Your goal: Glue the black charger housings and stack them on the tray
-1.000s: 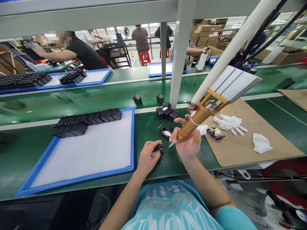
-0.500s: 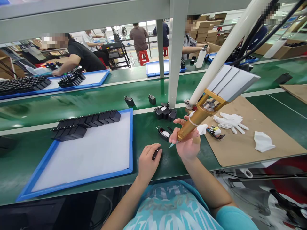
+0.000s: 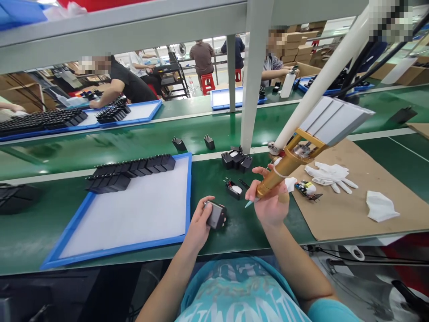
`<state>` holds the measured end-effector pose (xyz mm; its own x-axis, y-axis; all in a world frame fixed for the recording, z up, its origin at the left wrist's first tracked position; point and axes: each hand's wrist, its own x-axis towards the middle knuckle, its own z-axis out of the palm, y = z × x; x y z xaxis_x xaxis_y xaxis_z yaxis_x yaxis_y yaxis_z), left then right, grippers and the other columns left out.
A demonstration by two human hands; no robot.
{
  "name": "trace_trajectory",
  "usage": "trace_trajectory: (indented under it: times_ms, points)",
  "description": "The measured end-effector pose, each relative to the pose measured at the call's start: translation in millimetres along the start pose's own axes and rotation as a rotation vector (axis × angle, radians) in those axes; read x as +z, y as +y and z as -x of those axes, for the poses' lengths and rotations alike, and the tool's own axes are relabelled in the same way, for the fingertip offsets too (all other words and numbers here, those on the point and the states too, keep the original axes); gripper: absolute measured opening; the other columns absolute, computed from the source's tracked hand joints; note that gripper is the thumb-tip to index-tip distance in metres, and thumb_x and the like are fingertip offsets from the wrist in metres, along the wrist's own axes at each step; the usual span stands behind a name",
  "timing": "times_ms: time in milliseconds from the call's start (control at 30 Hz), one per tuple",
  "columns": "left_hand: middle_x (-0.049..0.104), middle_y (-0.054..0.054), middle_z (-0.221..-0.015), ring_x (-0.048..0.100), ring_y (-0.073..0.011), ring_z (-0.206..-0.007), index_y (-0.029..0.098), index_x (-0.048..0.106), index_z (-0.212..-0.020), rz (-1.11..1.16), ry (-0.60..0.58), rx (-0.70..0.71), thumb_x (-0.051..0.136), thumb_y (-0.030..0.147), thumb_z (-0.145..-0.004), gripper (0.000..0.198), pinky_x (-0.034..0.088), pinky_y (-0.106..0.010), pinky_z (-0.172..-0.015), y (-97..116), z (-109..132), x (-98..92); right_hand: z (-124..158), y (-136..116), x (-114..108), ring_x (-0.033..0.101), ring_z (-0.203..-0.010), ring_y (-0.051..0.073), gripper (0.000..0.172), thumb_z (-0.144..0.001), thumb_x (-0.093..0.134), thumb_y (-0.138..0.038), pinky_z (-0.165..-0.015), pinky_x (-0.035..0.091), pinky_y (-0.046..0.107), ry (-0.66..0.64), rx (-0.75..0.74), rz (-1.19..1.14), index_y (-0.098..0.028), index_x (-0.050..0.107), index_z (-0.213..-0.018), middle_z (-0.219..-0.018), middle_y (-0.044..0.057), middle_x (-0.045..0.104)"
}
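Observation:
My left hand [image 3: 198,222] is closed on a small black charger housing [image 3: 215,214], tilted up just above the green bench. My right hand [image 3: 271,200] grips the gold nozzle of a dispensing tool [image 3: 275,175] that hangs from a white tube; its pale tip [image 3: 248,204] points down-left, a short way right of the housing. An open housing with a white part inside [image 3: 233,188] lies on the bench just beyond both hands.
A blue-rimmed white tray [image 3: 187,197] at left holds rows of black chargers [image 3: 130,167]. More black housings [image 3: 237,159] cluster by a grey post [image 3: 252,80]. Brown cardboard [image 3: 348,210] at right carries white gloves [image 3: 330,173] and a circuit board [image 3: 306,188]. Other people work across the conveyor.
My left hand has lifted the black housing off the bench and turned it upward. My right hand and the tool have hardly moved.

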<state>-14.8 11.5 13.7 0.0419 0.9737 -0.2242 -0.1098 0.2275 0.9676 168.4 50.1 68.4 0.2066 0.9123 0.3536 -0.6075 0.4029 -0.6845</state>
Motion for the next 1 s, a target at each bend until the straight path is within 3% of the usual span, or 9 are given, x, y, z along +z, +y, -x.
trace_trajectory:
  times_ms: [100,200,367,467,567,633,700,833,1000]
  points:
    - [0.059,0.001,-0.075,0.056,-0.0106,-0.048,0.025,0.046,-0.115,0.37,-0.051,-0.106,0.051,0.061,-0.084,0.047,0.038,-0.019,-0.035,12,6,-3.1,-2,-2,-2,0.056,-0.045,0.009,0.035,-0.085,0.048,-0.053,-0.042,0.049,0.028,0.011,0.001,0.009,-0.029,0.053,-0.111,-0.106,0.003,0.063]
    - [0.055,0.002,-0.072,0.051,-0.0074,-0.043,0.025,0.049,-0.109,0.477,-0.13,-0.068,0.053,0.061,-0.083,0.044,0.03,-0.016,-0.03,20,11,-3.4,-3,-3,-4,0.056,-0.045,0.009,0.038,-0.084,0.049,-0.054,-0.043,0.05,0.029,0.028,0.002,0.027,-0.03,0.053,-0.114,-0.106,0.002,0.063]
    - [0.053,0.003,-0.072,0.05,-0.0085,-0.041,0.028,0.047,-0.111,0.425,-0.169,0.06,0.047,0.061,-0.087,0.041,0.033,-0.018,-0.031,20,14,-12.8,-5,-4,-9,0.055,-0.045,0.01,0.038,-0.084,0.05,-0.052,-0.044,0.048,0.031,0.043,-0.014,0.044,-0.03,0.055,-0.113,-0.105,0.002,0.063]
    - [0.056,0.001,-0.077,0.055,-0.0115,-0.051,0.027,0.047,-0.114,0.137,-0.052,0.17,0.041,0.06,-0.09,0.041,0.043,-0.023,-0.043,21,13,-30.9,-6,-4,-12,0.056,-0.046,0.011,0.039,-0.081,0.053,-0.052,-0.045,0.047,0.032,0.064,-0.015,0.047,-0.029,0.057,-0.112,-0.105,0.003,0.064]
    - [0.061,-0.002,-0.085,0.06,-0.017,-0.071,0.025,0.052,-0.119,-0.532,0.173,0.326,0.047,0.051,-0.091,0.038,0.049,-0.03,-0.066,29,2,-68.3,-8,-3,-19,0.056,-0.046,0.012,0.041,-0.078,0.054,-0.052,-0.045,0.046,0.033,0.098,-0.009,0.058,-0.028,0.06,-0.111,-0.104,0.004,0.065]
    - [0.064,-0.006,-0.091,0.06,-0.0225,-0.083,0.023,0.054,-0.121,-1.045,0.365,0.383,0.047,0.047,-0.091,0.039,0.047,-0.035,-0.078,39,-13,-105.4,-9,-1,-23,0.055,-0.047,0.013,0.041,-0.077,0.055,-0.052,-0.045,0.045,0.034,0.113,0.004,0.062,-0.029,0.061,-0.11,-0.104,0.004,0.065]
    - [0.065,-0.012,-0.096,0.057,-0.0284,-0.095,0.019,0.057,-0.119,-1.45,0.545,0.343,0.045,0.045,-0.092,0.04,0.042,-0.04,-0.086,52,-31,-147.9,-11,0,-26,0.053,-0.047,0.013,0.041,-0.076,0.055,-0.052,-0.044,0.044,0.034,0.123,0.016,0.065,-0.031,0.062,-0.11,-0.105,0.004,0.064]
    - [0.064,-0.019,-0.102,0.047,-0.0358,-0.11,0.014,0.059,-0.115,-1.571,0.679,0.271,0.045,0.038,-0.091,0.037,0.033,-0.047,-0.094,76,-68,-220.8,-11,2,-28,0.052,-0.047,0.014,0.041,-0.075,0.054,-0.053,-0.044,0.045,0.036,0.143,0.028,0.086,-0.031,0.063,-0.108,-0.105,0.005,0.064]
    - [0.057,-0.019,-0.11,0.041,-0.0369,-0.114,0.014,0.059,-0.115,-1.58,0.752,0.259,0.049,0.033,-0.086,0.037,0.029,-0.048,-0.096,90,-91,-258.1,-10,4,-27,0.052,-0.047,0.013,0.041,-0.076,0.054,-0.053,-0.043,0.044,0.037,0.14,0.021,0.106,-0.031,0.063,-0.109,-0.106,0.006,0.063]
